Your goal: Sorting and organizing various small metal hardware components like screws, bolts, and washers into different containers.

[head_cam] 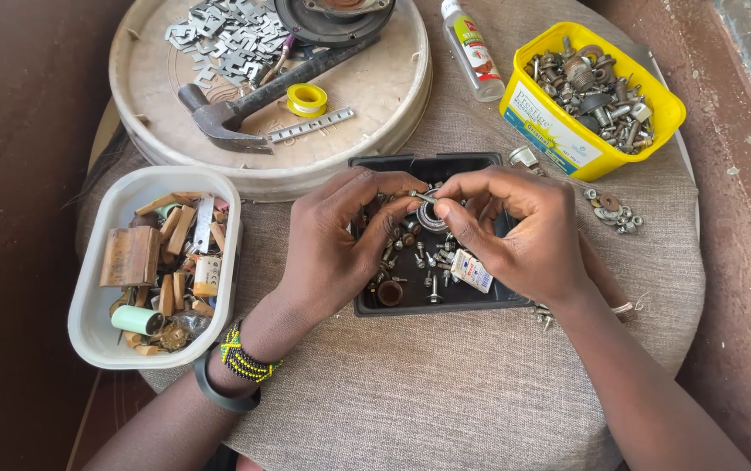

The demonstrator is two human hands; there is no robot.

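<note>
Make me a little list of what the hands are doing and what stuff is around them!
left hand: pinches a small screw over the black tray
right hand: holds a metal ring with its fingertips
black tray: screws and small parts
white tub: wooden pieces, left
yellow tub: bolts and nuts, right
round tray: hammer, yellow tape, metal clips

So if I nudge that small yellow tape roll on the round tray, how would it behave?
The small yellow tape roll lies flat on the round beige tray, so it would probably slide, not roll. It looks thin and hollow, so likely very light. Stood on edge, it might roll toward the hammer.
</note>
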